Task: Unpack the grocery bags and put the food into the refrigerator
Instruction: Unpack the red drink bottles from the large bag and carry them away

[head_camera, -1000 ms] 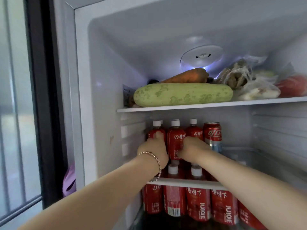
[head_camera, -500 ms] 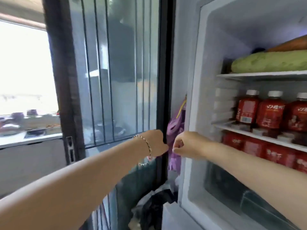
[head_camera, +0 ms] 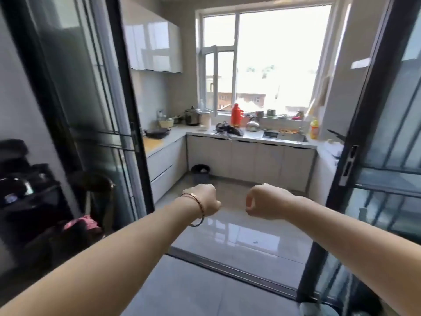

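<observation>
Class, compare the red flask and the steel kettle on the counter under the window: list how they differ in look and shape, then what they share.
The red flask is bright red; the steel kettle is shiny silver. The flask is tall and narrow; the kettle is squat and rounded. The flask's top rises well above the kettle beside it. Both stand upright on the counter below the window.

Two bare forearms, left hand [head_camera: 206, 199], right hand [head_camera: 265, 200]. Thin twisted bracelet [head_camera: 200, 207] on left wrist, reddish-gold strands, darker lower part.
</observation>
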`<state>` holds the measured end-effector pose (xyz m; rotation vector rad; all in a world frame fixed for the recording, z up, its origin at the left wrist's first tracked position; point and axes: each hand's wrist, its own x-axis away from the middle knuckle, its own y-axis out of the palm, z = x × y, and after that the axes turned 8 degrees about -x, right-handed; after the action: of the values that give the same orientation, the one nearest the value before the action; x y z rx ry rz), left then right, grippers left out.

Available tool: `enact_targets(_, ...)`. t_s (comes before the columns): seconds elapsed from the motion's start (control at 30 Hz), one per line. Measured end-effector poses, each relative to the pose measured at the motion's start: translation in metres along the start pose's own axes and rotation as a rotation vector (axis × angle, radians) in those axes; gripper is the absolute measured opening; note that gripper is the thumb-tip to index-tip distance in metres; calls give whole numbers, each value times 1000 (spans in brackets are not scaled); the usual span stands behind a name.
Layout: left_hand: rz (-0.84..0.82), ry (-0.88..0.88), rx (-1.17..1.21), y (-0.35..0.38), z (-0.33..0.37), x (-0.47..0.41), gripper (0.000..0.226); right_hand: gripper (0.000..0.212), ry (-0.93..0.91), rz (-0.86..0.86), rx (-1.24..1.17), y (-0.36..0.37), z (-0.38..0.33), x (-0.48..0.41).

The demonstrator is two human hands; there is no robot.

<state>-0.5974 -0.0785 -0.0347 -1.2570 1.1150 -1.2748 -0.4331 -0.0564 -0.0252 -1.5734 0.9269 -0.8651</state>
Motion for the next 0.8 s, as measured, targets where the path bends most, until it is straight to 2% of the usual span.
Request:
enact_targets(0.13,-84,-288,48,35,-191,59,28,30,-236,-111,28,58,-167,-68)
enact_targets(0.33,-149,-616,152,69,-372,148,24,21,-504,-210,2,130,-360,-125)
enact_targets(0.5,-122,-880,243,90,-489,214,26,21,-740,-341,-99,181,-510,-152)
enact_targets(0.6,-82,-1010,249,102,-548,237,27,16,-871,-340,-89,209,-585,-172)
enact_targets(0.8,49,-1227,276,116,-662,254,15,22,-1046,-416,-49,243,-721,-228)
